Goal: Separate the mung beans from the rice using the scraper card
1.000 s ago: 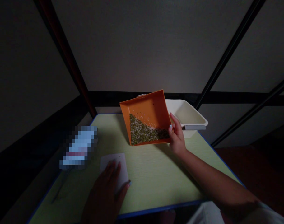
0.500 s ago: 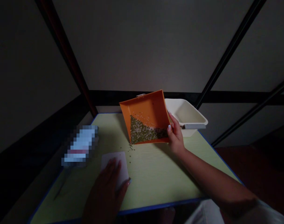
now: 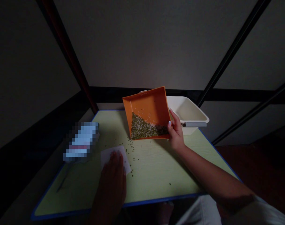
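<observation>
Right hand (image 3: 176, 132) gripping tilted orange tray (image 3: 149, 106) of green beans (image 3: 142, 131); open left hand (image 3: 111, 175) flat on white card (image 3: 110, 154), pale green table (image 3: 156, 184).

The right hand (image 3: 176, 132) is up high — fingers bent, thumb in front — and the bare right arm (image 3: 214, 178) reaches in from the side. The left hand (image 3: 111, 178) lies flat, palm down.

A square plastic tray (image 3: 147, 114) is hanging over the far middle of the counter (image 3: 156, 187) — a plastic basin (image 3: 188, 111) is sitting behind it to the right, a blurred object (image 3: 81, 140) is lying at the left edge — and loose seeds (image 3: 132, 158) are lying between the tray and a paper card (image 3: 123, 159)
</observation>
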`<action>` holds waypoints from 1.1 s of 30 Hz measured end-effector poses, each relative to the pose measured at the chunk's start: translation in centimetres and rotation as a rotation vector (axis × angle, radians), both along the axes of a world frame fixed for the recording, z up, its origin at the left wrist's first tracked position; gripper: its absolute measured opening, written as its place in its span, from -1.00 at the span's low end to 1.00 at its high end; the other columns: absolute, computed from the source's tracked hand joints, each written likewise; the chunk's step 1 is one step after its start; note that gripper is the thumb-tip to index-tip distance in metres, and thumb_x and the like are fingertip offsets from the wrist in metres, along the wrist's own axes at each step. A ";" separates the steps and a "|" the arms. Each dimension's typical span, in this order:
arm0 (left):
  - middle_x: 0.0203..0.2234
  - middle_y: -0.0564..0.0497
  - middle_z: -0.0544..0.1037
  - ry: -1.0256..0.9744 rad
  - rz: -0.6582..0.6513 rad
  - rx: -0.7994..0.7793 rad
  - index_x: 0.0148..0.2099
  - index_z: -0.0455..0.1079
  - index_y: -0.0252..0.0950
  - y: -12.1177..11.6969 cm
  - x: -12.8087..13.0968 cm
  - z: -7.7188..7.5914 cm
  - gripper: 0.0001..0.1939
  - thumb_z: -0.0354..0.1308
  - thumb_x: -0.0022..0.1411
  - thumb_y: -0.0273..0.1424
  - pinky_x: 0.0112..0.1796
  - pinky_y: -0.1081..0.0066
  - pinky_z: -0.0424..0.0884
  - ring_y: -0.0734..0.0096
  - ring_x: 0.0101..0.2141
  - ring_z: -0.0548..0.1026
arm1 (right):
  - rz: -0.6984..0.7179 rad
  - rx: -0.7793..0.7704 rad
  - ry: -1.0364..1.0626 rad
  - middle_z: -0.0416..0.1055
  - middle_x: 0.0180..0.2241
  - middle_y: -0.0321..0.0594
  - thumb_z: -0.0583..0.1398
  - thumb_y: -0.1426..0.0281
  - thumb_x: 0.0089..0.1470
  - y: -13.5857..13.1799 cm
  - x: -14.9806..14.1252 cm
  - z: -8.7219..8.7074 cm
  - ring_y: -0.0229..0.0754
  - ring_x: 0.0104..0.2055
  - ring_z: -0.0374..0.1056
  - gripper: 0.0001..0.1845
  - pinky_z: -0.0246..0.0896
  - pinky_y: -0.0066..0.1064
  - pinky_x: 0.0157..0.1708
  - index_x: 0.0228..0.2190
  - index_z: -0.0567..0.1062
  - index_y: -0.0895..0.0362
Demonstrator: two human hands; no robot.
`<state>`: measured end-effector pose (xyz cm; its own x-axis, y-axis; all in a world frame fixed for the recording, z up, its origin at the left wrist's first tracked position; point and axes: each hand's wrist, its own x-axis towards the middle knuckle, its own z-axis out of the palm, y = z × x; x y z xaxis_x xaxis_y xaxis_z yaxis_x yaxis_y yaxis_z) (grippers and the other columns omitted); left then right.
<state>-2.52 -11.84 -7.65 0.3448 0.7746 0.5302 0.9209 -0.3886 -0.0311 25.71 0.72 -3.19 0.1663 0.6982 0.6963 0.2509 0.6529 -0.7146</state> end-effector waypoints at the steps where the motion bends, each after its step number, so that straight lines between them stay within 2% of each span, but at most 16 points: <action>1: 0.28 -0.54 0.24 -0.001 -0.022 0.006 0.45 -0.36 -0.44 -0.1 0.8 0.6 -0.28 -0.15 0.39 -0.36 0.00 -0.16 0.55 -0.24 0.25 0.32 | -0.003 -0.003 0.002 0.24 0.34 -0.27 0.10 0.09 0.31 0.1 0.0 0.0 0.14 0.40 0.10 -0.42 0.17 0.20 0.29 0.31 0.21 -0.22; 2: 0.31 -0.55 0.17 0.009 -0.073 0.002 0.45 -0.28 -0.46 -0.2 1.8 1.3 -0.25 -0.08 0.39 -0.25 0.02 -0.18 0.53 -0.28 0.30 0.24 | -0.005 -0.007 0.007 0.24 0.34 -0.27 0.10 0.08 0.31 0.1 0.0 0.0 0.13 0.40 0.10 -0.41 0.16 0.20 0.29 0.31 0.21 -0.21; 3: 0.36 -0.47 0.12 0.030 -0.149 -0.014 0.44 -0.18 -0.40 -0.3 3.0 2.0 -0.23 -0.04 0.37 -0.12 0.06 -0.12 0.53 -0.22 0.33 0.20 | -0.004 -0.012 0.015 0.24 0.34 -0.26 0.11 0.07 0.30 0.2 0.0 0.0 0.12 0.40 0.10 -0.41 0.16 0.20 0.30 0.31 0.21 -0.19; 4: 0.39 -0.26 0.14 0.065 -0.256 -0.033 0.43 -0.08 -0.24 -0.4 4.3 2.7 -0.26 -0.03 0.35 -0.03 0.12 -0.01 0.51 -0.03 0.35 0.20 | -0.002 -0.015 0.024 0.25 0.34 -0.24 0.11 0.06 0.29 0.3 0.0 0.0 0.12 0.40 0.11 -0.40 0.15 0.21 0.30 0.31 0.22 -0.17; 6: 0.36 0.18 0.25 0.126 -0.456 -0.074 0.35 0.08 0.07 -0.8 7.2 3.4 -0.43 -0.01 0.36 -0.01 0.26 0.24 0.37 0.41 0.35 0.20 | 0.011 -0.020 0.047 0.25 0.33 -0.21 0.12 0.04 0.28 0.5 0.0 0.0 0.11 0.40 0.10 -0.38 0.12 0.21 0.31 0.30 0.24 -0.13; 7: 0.34 0.24 0.28 0.143 -0.516 -0.091 0.31 0.14 0.10 -1.0 8.6 3.5 -0.43 0.00 0.32 0.07 0.28 0.31 0.32 0.51 0.34 0.19 | 0.019 -0.021 0.062 0.25 0.34 -0.21 0.13 0.03 0.27 0.6 -0.1 0.0 0.10 0.41 0.10 -0.38 0.10 0.20 0.32 0.30 0.25 -0.11; 9: 0.34 0.10 0.29 0.132 -0.534 -0.125 0.32 0.17 -0.06 -1.5 11.3 3.2 -0.30 0.02 0.26 0.16 0.27 0.27 0.33 0.41 0.33 0.23 | 0.035 -0.021 0.098 0.23 0.35 -0.20 0.14 0.04 0.26 0.7 -0.2 -0.1 0.08 0.41 0.10 -0.38 0.06 0.17 0.35 0.28 0.27 -0.10; 10: 0.34 -0.08 0.29 0.108 -0.496 -0.142 0.32 0.17 -0.22 -1.8 12.4 2.9 -0.25 0.03 0.27 0.14 0.26 0.13 0.36 0.25 0.32 0.26 | 0.042 -0.025 0.118 0.23 0.35 -0.20 0.14 0.04 0.26 0.8 -0.2 -0.1 0.07 0.40 0.11 -0.39 0.04 0.16 0.36 0.27 0.28 -0.09; 11: 0.34 -0.19 0.27 0.083 -0.432 -0.163 0.32 0.17 -0.29 -1.9 13.3 2.6 -0.26 0.05 0.29 0.10 0.24 0.02 0.36 0.13 0.31 0.27 | 0.045 -0.030 0.136 0.24 0.34 -0.19 0.14 0.04 0.26 0.8 -0.3 -0.1 0.06 0.40 0.12 -0.40 0.02 0.15 0.37 0.26 0.29 -0.09; 14: 0.35 -0.24 0.21 0.021 -0.297 -0.194 0.33 0.14 -0.26 -1.9 14.7 2.1 -0.31 0.09 0.31 0.01 0.23 -0.13 0.34 0.01 0.30 0.27 | 0.025 -0.032 0.157 0.28 0.32 -0.19 0.15 0.05 0.25 0.8 -0.5 0.0 0.01 0.38 0.16 -0.43 -0.03 0.10 0.39 0.23 0.34 -0.07; 19: 0.35 -0.17 0.21 0.007 -0.261 -0.210 0.34 0.13 -0.16 -0.5 14.0 2.4 -0.37 0.16 0.31 -0.11 0.25 -0.20 0.30 0.00 0.28 0.28 | 0.005 -0.020 0.166 0.29 0.32 -0.16 0.16 0.03 0.24 0.6 -0.9 0.4 -0.02 0.36 0.17 -0.43 -0.06 0.03 0.40 0.19 0.38 -0.02; 23: 0.33 -0.15 0.23 -0.006 -0.184 -0.205 0.32 0.17 -0.14 0.9 12.9 2.6 -0.41 0.19 0.31 -0.21 0.24 -0.21 0.31 0.01 0.27 0.29 | 0.023 -0.039 0.210 0.28 0.32 -0.15 0.16 0.03 0.23 0.5 -1.2 0.7 0.00 0.37 0.16 -0.41 -0.09 0.02 0.40 0.19 0.39 0.00; 27: 0.31 -0.14 0.26 -0.026 -0.113 -0.196 0.28 0.22 -0.17 1.6 11.7 3.4 -0.45 0.20 0.30 -0.25 0.25 -0.20 0.30 0.02 0.27 0.30 | 0.035 -0.045 0.224 0.28 0.32 -0.13 0.17 0.00 0.21 0.7 -1.1 0.5 0.02 0.37 0.16 -0.38 -0.09 0.02 0.40 0.20 0.38 0.01; 30: 0.32 -0.14 0.25 -0.054 -0.072 -0.173 0.30 0.20 -0.17 1.3 9.7 4.0 -0.44 0.20 0.30 -0.24 0.27 -0.21 0.27 0.01 0.29 0.26 | 0.029 -0.046 0.226 0.27 0.32 -0.12 0.18 0.01 0.20 0.9 -0.9 0.2 0.03 0.37 0.17 -0.37 -0.07 0.05 0.39 0.21 0.37 0.01; 33: 0.33 -0.16 0.23 -0.106 0.017 -0.138 0.31 0.17 -0.17 0.4 5.8 3.4 -0.42 0.18 0.31 -0.22 0.27 -0.24 0.24 -0.03 0.32 0.21 | 0.026 -0.042 0.221 0.28 0.32 -0.11 0.18 0.02 0.21 1.0 -0.8 -0.1 0.02 0.36 0.17 -0.38 -0.06 0.08 0.38 0.21 0.37 0.00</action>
